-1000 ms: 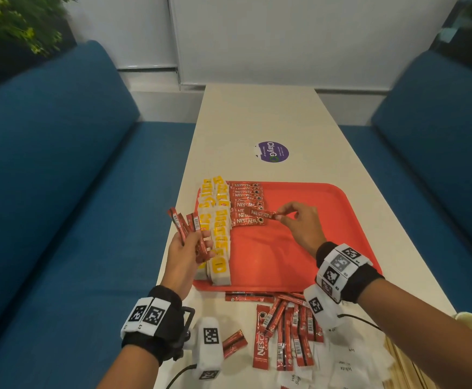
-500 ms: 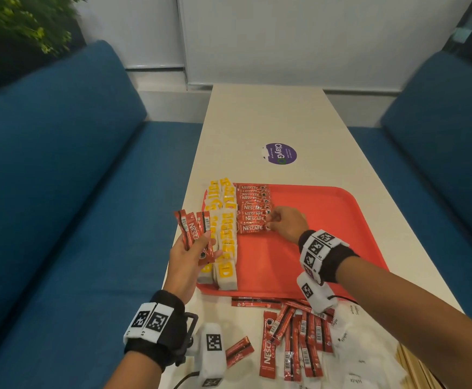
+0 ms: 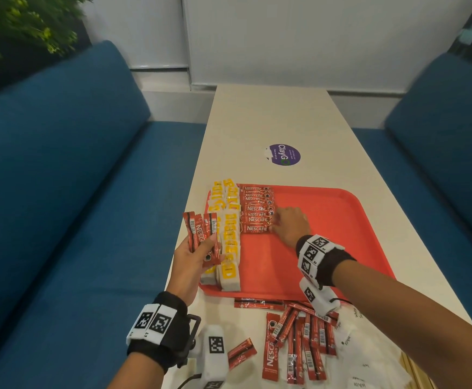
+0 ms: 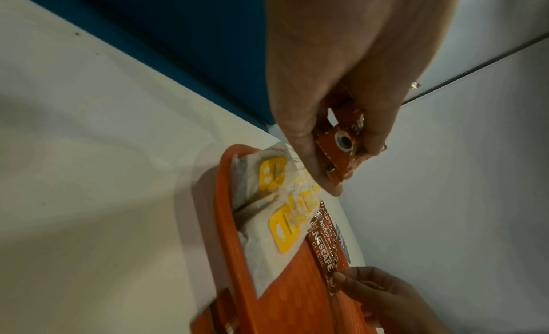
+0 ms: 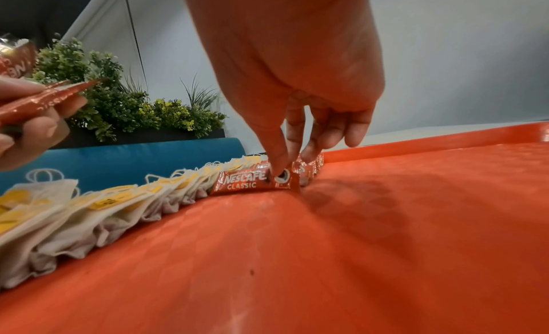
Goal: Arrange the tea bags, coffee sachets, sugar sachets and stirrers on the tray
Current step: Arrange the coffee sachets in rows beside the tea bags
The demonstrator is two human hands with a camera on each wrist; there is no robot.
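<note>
A red tray [image 3: 327, 234] lies on the table. Tea bags [image 3: 229, 248] with yellow tags stand in a column along its left side. Beside them runs a row of red coffee sachets [image 3: 257, 203]. My right hand [image 3: 275, 226] pinches the right end of the nearest sachet [image 3: 257, 228], which lies on the tray against the row. The right wrist view shows the thumb tip on that sachet [image 5: 243, 180] and the fingers [image 5: 309, 151] close behind. My left hand [image 3: 209, 245] grips a fan of coffee sachets [image 3: 199, 234] above the tray's left edge.
Loose coffee sachets [image 3: 299, 341] and white sugar sachets [image 3: 364, 346] lie on the table in front of the tray. Wooden stirrers [image 3: 414, 372] show at the bottom right. A purple sticker [image 3: 284, 154] sits beyond the tray. Blue sofas flank the table.
My right hand carried one coffee sachet left and down, and it now lies at the near end of the row. My left hand stayed raised with its bundle.
</note>
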